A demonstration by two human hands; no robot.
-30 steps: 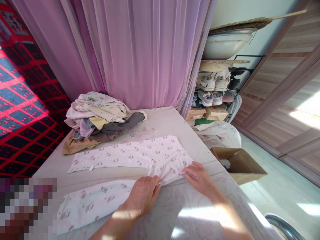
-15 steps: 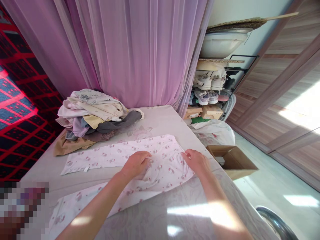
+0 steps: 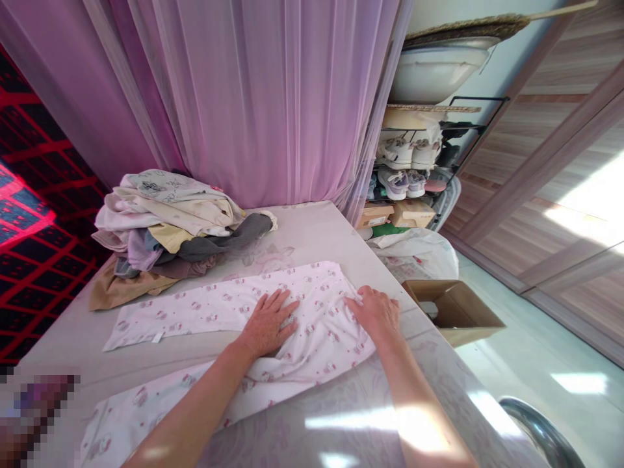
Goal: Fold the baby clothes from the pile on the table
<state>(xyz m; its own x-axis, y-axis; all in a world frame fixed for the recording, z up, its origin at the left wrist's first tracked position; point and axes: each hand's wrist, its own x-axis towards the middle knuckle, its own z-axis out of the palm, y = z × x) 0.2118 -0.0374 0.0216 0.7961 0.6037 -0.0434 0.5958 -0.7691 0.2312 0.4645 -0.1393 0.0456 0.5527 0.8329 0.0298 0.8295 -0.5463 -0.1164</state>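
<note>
Pale pink pajama pants (image 3: 322,331) with a small printed character pattern lie spread on the covered bed, legs toward the left and waistband at the right. My left hand (image 3: 268,325) rests flat on the pants near where the legs join, fingers spread. At the waistband edge, my right hand (image 3: 375,312) has its thumb over the cloth and its other fingers curled, gripping the edge; the fingertips are partly hidden. Creases run through the fabric between both hands. A small white tag (image 3: 156,338) shows on the far leg.
A heap of clothes (image 3: 166,214) sits at the bed's back left, before a purple curtain (image 3: 253,97). Right of the bed (image 3: 312,227) are an open cardboard box (image 3: 468,331), a plastic bag (image 3: 419,253) and a shoe rack (image 3: 468,127). A shiny round object (image 3: 541,429) is at lower right.
My left hand has gone from a pinched shape to lying flat with fingers spread on the pants. My right hand stays at the waistband. The view has shifted slightly.
</note>
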